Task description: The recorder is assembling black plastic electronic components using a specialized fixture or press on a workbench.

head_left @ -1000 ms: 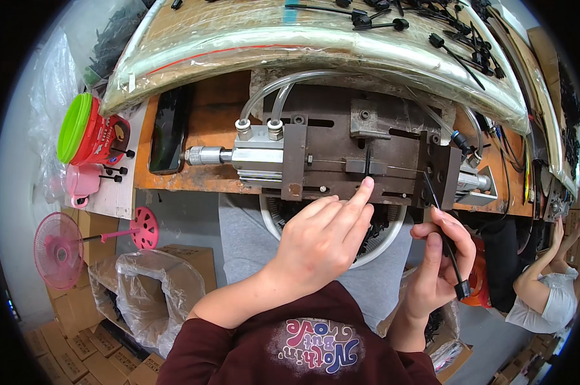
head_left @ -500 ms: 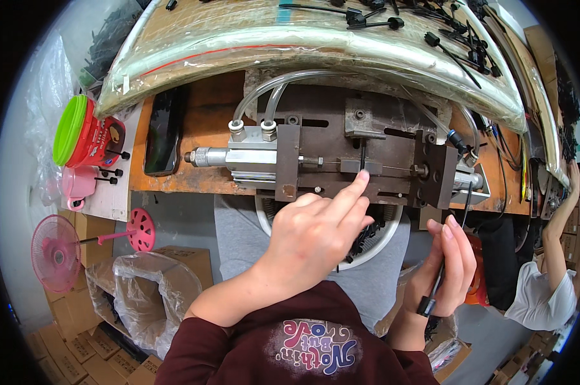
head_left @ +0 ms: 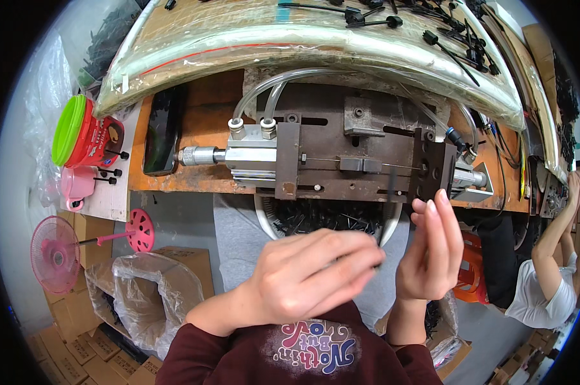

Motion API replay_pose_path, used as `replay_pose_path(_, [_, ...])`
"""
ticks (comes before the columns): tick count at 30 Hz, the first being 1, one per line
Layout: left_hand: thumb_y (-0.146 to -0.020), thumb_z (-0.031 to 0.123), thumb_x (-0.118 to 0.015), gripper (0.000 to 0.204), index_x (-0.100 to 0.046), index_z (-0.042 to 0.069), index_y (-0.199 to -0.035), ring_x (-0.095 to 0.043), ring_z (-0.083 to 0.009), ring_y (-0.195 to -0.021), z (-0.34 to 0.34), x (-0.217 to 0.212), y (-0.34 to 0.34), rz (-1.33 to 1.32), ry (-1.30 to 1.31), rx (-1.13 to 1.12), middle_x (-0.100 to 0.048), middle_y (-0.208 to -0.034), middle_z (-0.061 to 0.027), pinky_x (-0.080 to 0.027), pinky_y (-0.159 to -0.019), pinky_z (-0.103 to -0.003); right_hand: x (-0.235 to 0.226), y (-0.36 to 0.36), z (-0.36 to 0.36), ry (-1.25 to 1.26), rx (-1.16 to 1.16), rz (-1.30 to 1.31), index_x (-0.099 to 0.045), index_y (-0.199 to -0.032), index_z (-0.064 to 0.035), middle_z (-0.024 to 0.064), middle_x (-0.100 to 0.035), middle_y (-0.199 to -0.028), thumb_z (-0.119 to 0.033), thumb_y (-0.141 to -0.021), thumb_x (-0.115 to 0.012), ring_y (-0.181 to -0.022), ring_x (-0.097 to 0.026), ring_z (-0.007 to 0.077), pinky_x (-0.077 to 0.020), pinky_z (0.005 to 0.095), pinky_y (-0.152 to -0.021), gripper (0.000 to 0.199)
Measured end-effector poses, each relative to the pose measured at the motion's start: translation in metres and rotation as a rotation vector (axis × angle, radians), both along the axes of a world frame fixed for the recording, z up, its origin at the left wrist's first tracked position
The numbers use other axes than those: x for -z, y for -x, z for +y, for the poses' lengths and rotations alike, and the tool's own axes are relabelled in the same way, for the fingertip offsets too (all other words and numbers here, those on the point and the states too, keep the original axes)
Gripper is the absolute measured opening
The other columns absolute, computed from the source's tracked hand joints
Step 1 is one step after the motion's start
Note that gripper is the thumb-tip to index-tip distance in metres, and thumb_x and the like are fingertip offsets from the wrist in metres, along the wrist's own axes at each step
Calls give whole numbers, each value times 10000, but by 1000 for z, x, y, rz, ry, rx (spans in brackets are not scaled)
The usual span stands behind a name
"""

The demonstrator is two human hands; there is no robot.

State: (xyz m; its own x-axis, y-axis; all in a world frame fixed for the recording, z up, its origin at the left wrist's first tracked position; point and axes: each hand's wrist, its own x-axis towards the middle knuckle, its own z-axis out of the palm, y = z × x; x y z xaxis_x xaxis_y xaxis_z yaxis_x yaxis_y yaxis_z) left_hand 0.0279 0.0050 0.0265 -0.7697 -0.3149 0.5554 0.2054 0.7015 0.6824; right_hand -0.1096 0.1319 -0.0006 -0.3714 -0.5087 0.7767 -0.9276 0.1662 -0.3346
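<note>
**Hands lifted clear of the clamp fixture**

Below the bench edge, at about 6 o'clock from the fixture, the left hand hangs with its fingers curled loosely together and pointing toward 3 o'clock; whether they pinch anything cannot be told. Just beside it, at 3 o'clock, the right hand stands upright, its fingers straight and side by side, with a thin black strip rising from about its fingertips toward 12 o'clock; how the strip is held is hidden. The two hands nearly meet at the fingertips.

The strip's upper end crosses the front edge of the metal fixture, which lies flat on the orange bench. A pneumatic cylinder juts from the fixture toward 9 o'clock. Directly under the bench edge, between it and the hands, sits a round basin of black parts.

Open room lies at 9 o'clock from the left hand, above a plastic-lined carton. At 3 o'clock from the right hand another person leans at the bench end.
</note>
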Motion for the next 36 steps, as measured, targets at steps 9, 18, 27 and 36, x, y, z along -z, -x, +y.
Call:
replay_pose_path(9, [-747,44,-739,246,-676,-25,-975,-688,-245,-798,-6,22,19,-214,403,-149,-644,-1221,-158,-568,-755,-325,-4,-4,14,39,-92,-252,-323,-1434,107,336,-337,-1446,-256,-996,-446,-1217,-549,401,-527,406,-924,582])
replay_pose_path(18, [-755,49,-671,264,-654,-55,-997,-646,-192,-673,-6,19,25,-290,562,-184,-616,-1253,-217,-535,-661,-299,-19,-20,21,38,75,-461,-148,-1531,13,249,-122,-1587,-294,-1029,-339,-1399,-348,388,-389,424,-1062,618])
replay_pose_path(27, [-732,35,-653,274,-658,-52,-992,-593,-145,-588,-8,12,25,-337,548,-157,-609,-1272,-214,-485,-586,-276,-10,-19,8,334,-246,-533,-434,-1083,3,394,-168,-1496,122,-847,-556,-1092,-637,414,-602,324,-825,292])
replay_pose_path(36, [-758,47,-677,226,-668,-31,-970,-586,-140,-577,-10,15,25,-320,528,-173,-623,-1266,-178,-479,-575,-272,-17,-12,18,-136,-166,-297,-674,-1015,10,228,-556,-1276,70,-722,-758,-965,-667,280,-585,329,-811,310])
